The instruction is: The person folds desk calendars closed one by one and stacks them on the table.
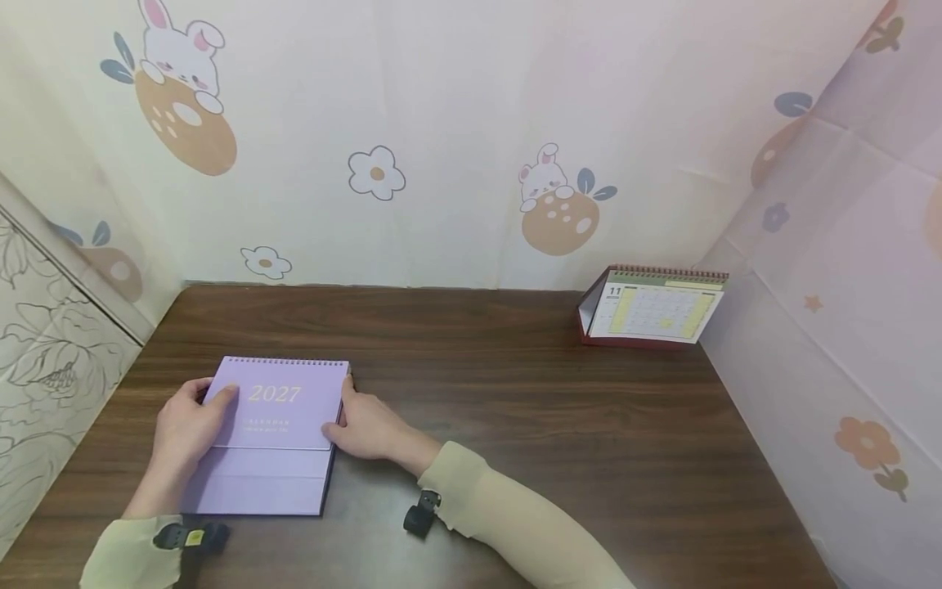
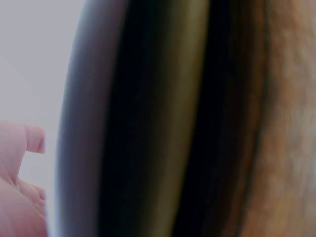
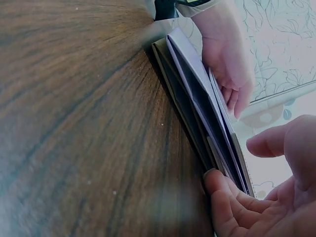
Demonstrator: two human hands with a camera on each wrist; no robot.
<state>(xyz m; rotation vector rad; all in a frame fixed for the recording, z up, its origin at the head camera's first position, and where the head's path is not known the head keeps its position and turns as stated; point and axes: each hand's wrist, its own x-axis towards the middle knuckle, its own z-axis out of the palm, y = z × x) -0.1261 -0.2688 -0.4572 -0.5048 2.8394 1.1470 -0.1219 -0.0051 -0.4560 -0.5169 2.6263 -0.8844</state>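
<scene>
A lilac desk calendar (image 1: 275, 474) marked 2027 lies nearly flat at the left of the table, its spiral binding along the far edge. My left hand (image 1: 187, 421) grips its left side, thumb over the cover and fingers round the edge. Opposite, my right hand (image 1: 371, 421) holds the right edge, with the thumb over the cover. In the right wrist view, the fingertips (image 3: 217, 181) of that hand are at the layered board edges, which stand slightly apart. The calendar's edge fills much of the left wrist view, blurred and close.
A second desk calendar (image 1: 655, 307), with a yellow and white page marked 11, stands propped up at the back right of the brown wooden table (image 1: 515, 393). Patterned cloth (image 1: 441, 98) hangs along the back and right side. A panel with line-drawn flowers (image 1: 44, 368) borders the left.
</scene>
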